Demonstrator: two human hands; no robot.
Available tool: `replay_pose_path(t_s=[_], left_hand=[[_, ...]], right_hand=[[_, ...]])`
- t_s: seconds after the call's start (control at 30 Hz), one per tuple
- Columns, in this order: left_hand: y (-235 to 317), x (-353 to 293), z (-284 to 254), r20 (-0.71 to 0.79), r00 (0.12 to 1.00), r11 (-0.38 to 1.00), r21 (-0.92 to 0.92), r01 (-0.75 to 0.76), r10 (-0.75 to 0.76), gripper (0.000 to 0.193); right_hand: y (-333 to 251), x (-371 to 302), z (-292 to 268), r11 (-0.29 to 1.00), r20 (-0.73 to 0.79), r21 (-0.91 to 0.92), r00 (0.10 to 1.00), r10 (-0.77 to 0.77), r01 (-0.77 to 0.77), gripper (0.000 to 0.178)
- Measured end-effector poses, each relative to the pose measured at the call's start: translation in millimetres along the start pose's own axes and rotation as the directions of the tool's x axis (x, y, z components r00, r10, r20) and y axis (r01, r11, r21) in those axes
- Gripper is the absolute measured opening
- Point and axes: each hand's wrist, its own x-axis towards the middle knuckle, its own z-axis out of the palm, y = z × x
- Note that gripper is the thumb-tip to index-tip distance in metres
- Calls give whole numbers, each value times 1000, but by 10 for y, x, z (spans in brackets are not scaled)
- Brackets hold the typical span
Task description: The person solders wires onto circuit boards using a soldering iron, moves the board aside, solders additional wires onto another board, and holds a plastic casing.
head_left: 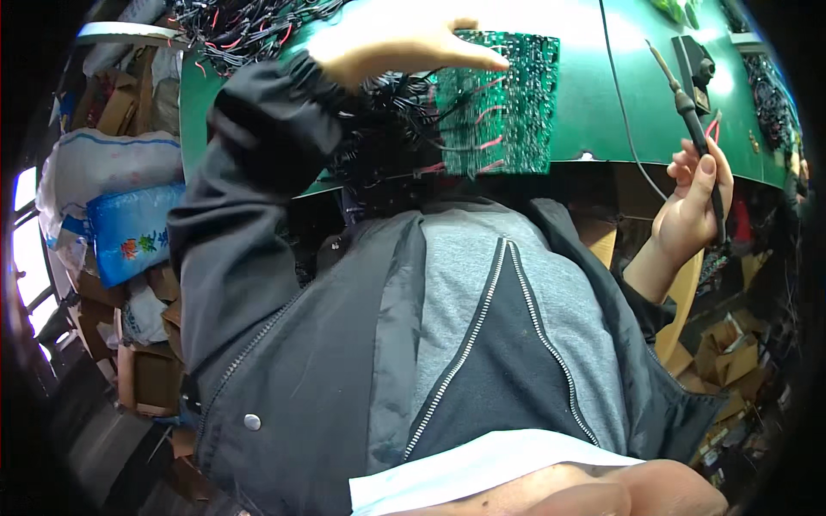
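Note:
My right hand (693, 202) is closed around the dark handle of a soldering iron (687, 107), whose tip points up and left. A bit of red wire (715, 127) shows beside those fingers. On the near edge of the green table lies a green circuit board panel (529, 107) with rows of small parts and red wires. My left hand (400, 43), washed out by glare, is stretched over its upper left corner, thumb and finger apart; whether it touches the panel I cannot tell. Black wires (391, 129) bunch at the panel's left side, partly under my sleeve.
A tangle of black and red wires (245, 30) covers the table's far left. Behind the iron stands a black soldering stand (693, 69); a grey cord (621, 95) crosses the green tabletop (581, 103). Bags and cardboard boxes (151, 378) crowd the left; more boxes (727, 353) lie lower right.

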Motion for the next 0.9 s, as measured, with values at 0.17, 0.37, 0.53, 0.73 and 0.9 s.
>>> replay_pose_path(t_s=[0.17,0.37,0.53,0.73,0.9], left_hand=[[-271,399,61,396,916,987,-114,114,-60,55],[-231,-102,240,151,983,979,-192,-73,103,52],[-141,-1527,-58,-72,990,975,-196,105,-121,49],[435,-3629,31,-339,532,547,-781,300,-776,45],[505,-5040,1065,-315,-102,320,-946,-43,-944,30]], right_hand=[[-178,162,-234,931,-75,123,933,353,-343,33],[25,8,-550,1000,-33,-19,999,21,-22,37],[-42,-102,150,994,117,54,989,87,-94,37],[-271,173,760,962,346,274,934,-88,-11,39],[-305,161,1139,963,436,269,894,-99,-25,40]])
